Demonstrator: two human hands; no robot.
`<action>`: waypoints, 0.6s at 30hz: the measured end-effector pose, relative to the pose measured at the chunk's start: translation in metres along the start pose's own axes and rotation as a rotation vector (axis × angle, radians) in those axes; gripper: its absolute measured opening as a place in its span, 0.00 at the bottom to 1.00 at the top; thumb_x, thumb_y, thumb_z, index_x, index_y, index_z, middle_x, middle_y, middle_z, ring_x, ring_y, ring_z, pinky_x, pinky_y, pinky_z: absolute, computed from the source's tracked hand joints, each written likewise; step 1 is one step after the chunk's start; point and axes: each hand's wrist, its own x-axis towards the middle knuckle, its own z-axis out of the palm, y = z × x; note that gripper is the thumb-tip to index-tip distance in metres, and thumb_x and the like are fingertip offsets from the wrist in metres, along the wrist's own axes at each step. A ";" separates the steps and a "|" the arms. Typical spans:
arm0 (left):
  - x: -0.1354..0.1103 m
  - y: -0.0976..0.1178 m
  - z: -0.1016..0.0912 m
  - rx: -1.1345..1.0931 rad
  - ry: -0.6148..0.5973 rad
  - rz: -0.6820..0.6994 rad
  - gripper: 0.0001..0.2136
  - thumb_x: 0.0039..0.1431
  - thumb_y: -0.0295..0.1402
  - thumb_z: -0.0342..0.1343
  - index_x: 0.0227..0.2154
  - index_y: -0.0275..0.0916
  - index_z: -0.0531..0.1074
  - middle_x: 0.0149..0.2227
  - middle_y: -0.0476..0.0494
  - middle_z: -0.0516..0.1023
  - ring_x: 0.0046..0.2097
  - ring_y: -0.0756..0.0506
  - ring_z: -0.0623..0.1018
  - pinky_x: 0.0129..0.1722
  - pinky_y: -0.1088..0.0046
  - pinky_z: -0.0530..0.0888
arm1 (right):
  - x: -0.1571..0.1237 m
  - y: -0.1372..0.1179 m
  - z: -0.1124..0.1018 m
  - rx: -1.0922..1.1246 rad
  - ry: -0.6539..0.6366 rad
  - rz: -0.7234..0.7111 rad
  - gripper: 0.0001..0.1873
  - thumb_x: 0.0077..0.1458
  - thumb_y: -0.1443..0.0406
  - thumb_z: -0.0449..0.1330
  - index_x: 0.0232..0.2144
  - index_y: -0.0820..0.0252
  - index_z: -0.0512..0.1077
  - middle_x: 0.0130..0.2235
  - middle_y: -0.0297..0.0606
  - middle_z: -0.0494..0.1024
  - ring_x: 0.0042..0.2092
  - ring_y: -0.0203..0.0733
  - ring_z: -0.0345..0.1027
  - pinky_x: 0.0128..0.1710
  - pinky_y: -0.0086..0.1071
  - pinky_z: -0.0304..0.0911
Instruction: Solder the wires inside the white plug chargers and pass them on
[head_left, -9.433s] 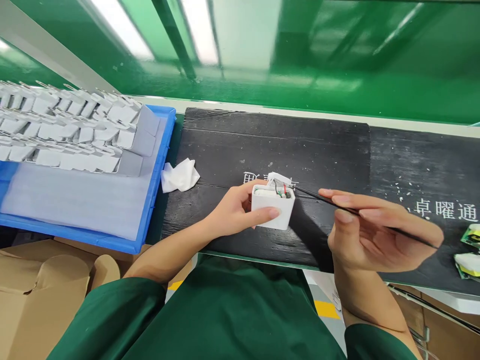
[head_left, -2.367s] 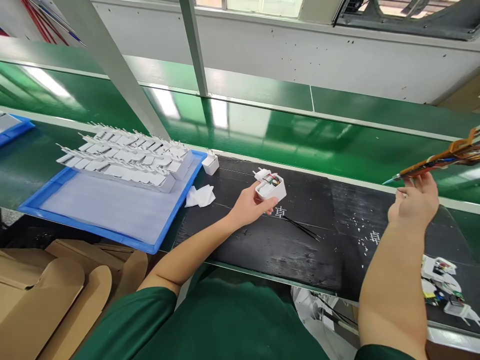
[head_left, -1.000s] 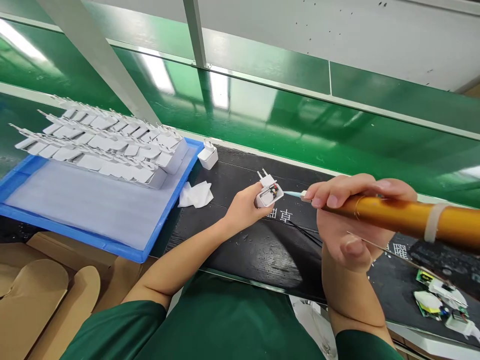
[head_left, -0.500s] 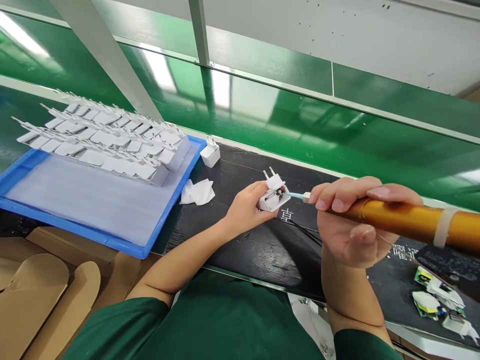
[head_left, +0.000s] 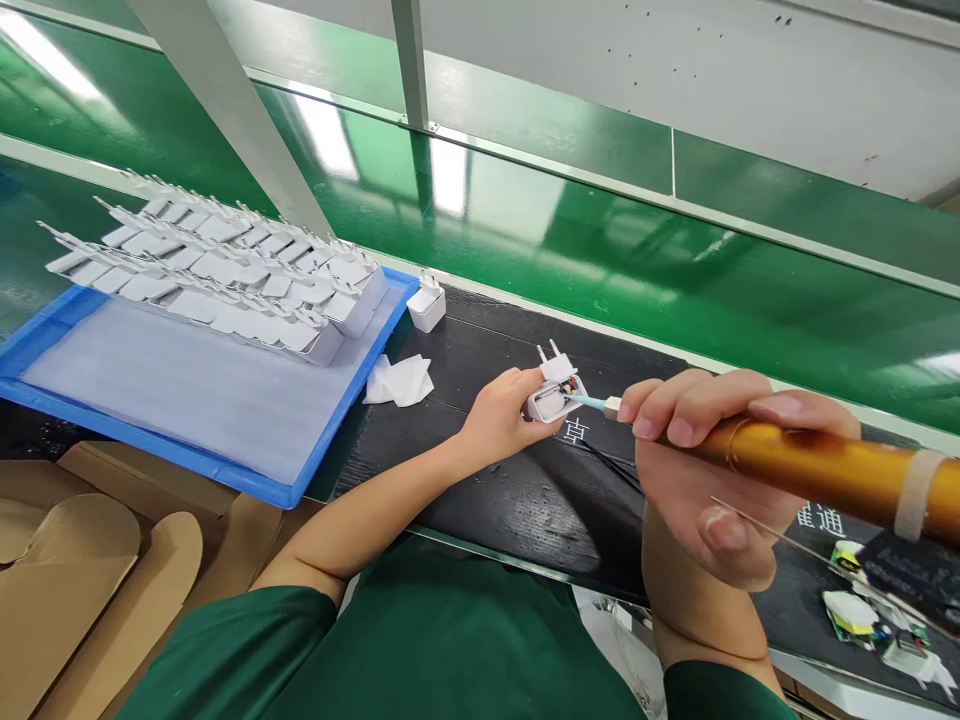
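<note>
My left hand (head_left: pixel 504 412) is closed around an opened white plug charger (head_left: pixel 556 400). Two metal pins point up from the charger's cap, which is tilted off the housing, and small coloured electronic parts show inside. My right hand (head_left: pixel 712 460) grips a gold cylindrical tool (head_left: pixel 817 460) with a white collar and a thin pale blue tip. That tip reaches into the charger's opening. A thin wire or rod runs past my right thumb, and what it belongs to is unclear. Another white plug charger (head_left: pixel 427 303) stands on the black mat (head_left: pixel 510 520) beyond my left hand.
At the left, a blue tray (head_left: pixel 292 494) bears several rows of white plug chargers (head_left: pixel 225 260). A crumpled white cloth or paper (head_left: pixel 400 381) lies beside it. Loose circuit boards (head_left: pixel 851 610) sit at the right. Brown cardboard (head_left: pixel 67 600) fills the lower left.
The charger and my left hand show slightly lower and farther right. The tool tip has shifted along the opening, and my right thumb sits lower, farther from the tool. The view has also shifted slightly.
</note>
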 end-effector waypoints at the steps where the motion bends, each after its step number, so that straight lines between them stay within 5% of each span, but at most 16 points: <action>1: 0.000 0.000 0.002 0.000 -0.019 0.004 0.19 0.51 0.33 0.65 0.48 0.41 0.77 0.37 0.45 0.80 0.37 0.45 0.75 0.41 0.70 0.72 | -0.002 -0.003 0.000 0.014 -0.023 0.017 0.25 0.49 0.59 0.64 0.52 0.47 0.71 0.31 0.33 0.67 0.30 0.40 0.63 0.29 0.40 0.68; 18: -0.007 0.008 0.010 -0.373 -0.030 0.214 0.21 0.56 0.40 0.63 0.53 0.41 0.75 0.55 0.37 0.78 0.55 0.38 0.79 0.57 0.61 0.74 | -0.011 -0.022 0.011 0.124 -0.101 0.008 0.21 0.57 0.61 0.61 0.53 0.53 0.69 0.33 0.35 0.69 0.31 0.40 0.65 0.28 0.40 0.66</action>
